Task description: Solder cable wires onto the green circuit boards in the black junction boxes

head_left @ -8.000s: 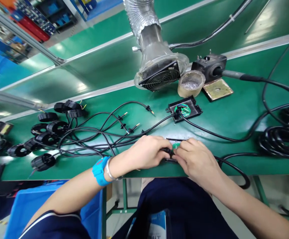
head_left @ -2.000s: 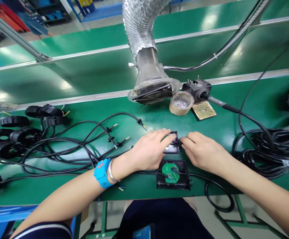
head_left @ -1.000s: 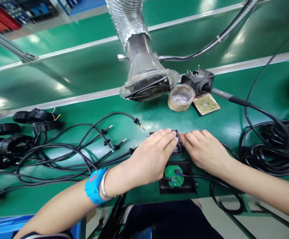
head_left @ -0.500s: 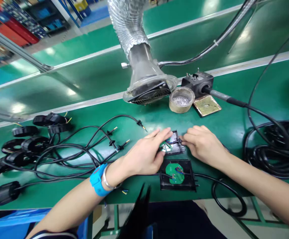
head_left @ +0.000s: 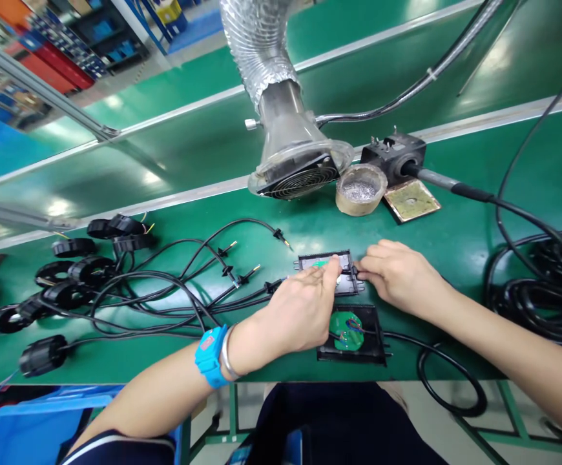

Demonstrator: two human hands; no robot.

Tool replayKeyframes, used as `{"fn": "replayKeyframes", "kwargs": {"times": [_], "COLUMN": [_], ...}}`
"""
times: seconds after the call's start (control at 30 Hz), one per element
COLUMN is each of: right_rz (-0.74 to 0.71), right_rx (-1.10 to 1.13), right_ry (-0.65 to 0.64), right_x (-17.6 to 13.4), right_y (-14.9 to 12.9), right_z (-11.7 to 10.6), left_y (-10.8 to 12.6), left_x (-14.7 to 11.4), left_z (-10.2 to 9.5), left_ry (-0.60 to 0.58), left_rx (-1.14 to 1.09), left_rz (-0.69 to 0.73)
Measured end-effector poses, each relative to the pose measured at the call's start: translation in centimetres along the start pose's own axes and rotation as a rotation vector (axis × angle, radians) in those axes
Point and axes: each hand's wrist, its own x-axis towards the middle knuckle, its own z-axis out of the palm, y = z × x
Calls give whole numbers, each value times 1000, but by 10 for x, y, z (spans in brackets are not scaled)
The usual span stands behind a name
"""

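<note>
My left hand point(head_left: 305, 307) lies over a shallow black plastic housing point(head_left: 304, 263), its fingers curled together and pressing down inside. The housing holds a green circuit board point(head_left: 318, 263), mostly covered by that hand. At the housing's right end my right hand point(head_left: 392, 274) is closed in a pinch on a black cable point(head_left: 357, 266), which largely disappears behind the fingers. Just nearer to me sits a second black housing point(head_left: 373, 352), open side up. In it is a round green board point(head_left: 346, 330) with thin coloured wires, and a black cable point(head_left: 402, 336) leaves its right side.
Black cables point(head_left: 179, 278) with round black parts point(head_left: 92, 271) spread across the left. Behind the hands stand a fume extractor point(head_left: 300, 155), a round container point(head_left: 361, 189) and a soldering iron point(head_left: 450, 186) in its holder. Coiled cable point(head_left: 533, 310) lies right.
My left hand has turned and its fingers have drawn in, uncovering the upper housing's left end. My right hand keeps its pinch at the right end. The whole view has shifted slightly.
</note>
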Motion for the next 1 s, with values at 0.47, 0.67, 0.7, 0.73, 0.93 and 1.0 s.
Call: {"fn": "replayKeyframes", "kwargs": {"times": [0.47,0.67,0.7,0.73,0.93,1.0], "right_rz": [-149,-132,-132,-135,-194,-199], "right_rx": [187,294,301,311,334,316], "right_ry": [-90,-133,-124,-120,-46,-22], "right_x": [45,51,51,50,48,47], "right_y": [-37,-38,-36,-34,-28,-29], "right_z": [-18,4,6,8,18,20], "left_y": [-28,-27,-27,-27,-24,-23], "left_x": [-37,-19,-16,-12,10,17], "left_z": [-32,-22,-21,-21,-38,-46], "left_ry": [91,54,35,6,-223,-297], "left_rx": [-362,-131,-92,-53,147,190], "left_rz": [-355,-224,-194,-174,-58,-28]}}
